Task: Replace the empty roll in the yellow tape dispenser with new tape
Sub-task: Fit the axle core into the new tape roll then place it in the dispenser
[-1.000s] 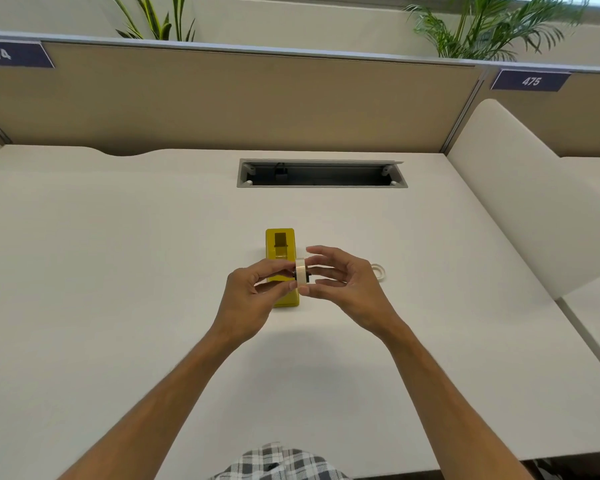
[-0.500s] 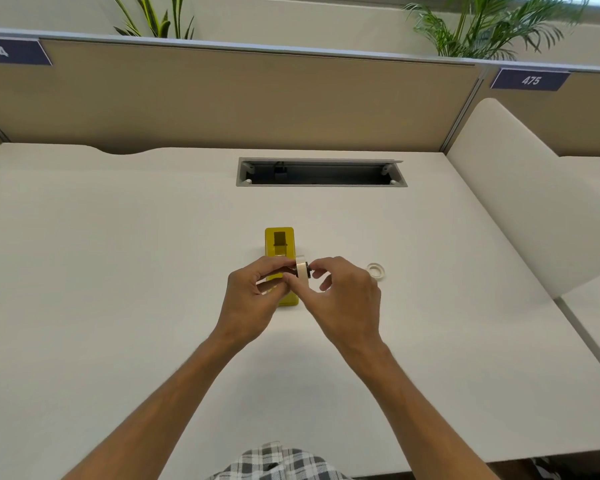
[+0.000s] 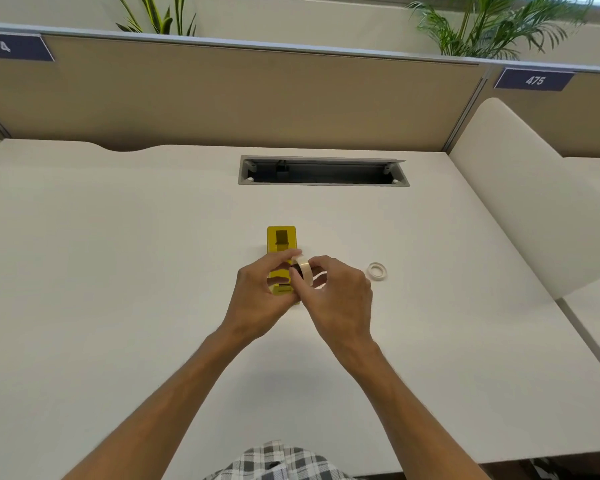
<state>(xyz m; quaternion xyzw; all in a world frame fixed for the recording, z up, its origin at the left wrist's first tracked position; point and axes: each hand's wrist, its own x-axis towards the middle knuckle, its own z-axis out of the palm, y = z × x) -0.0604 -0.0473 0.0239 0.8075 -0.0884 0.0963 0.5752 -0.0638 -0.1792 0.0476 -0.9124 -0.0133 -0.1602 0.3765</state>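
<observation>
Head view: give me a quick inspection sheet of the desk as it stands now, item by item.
Surface: pale desk, bare around the work.
Job's things: yellow tape dispenser flat at mid-desk; tape roll held on edge above it; small white ring lying flat to the right, apart from the hands.
Clutter: nothing seen.
Hands: left hand and right hand both pinch the tape roll; a dark part shows at its centre, too small to identify.
Cables: nothing seen; cable slot open.
Surroundings: tan partition, labels 474 and 475, plants behind.
</observation>
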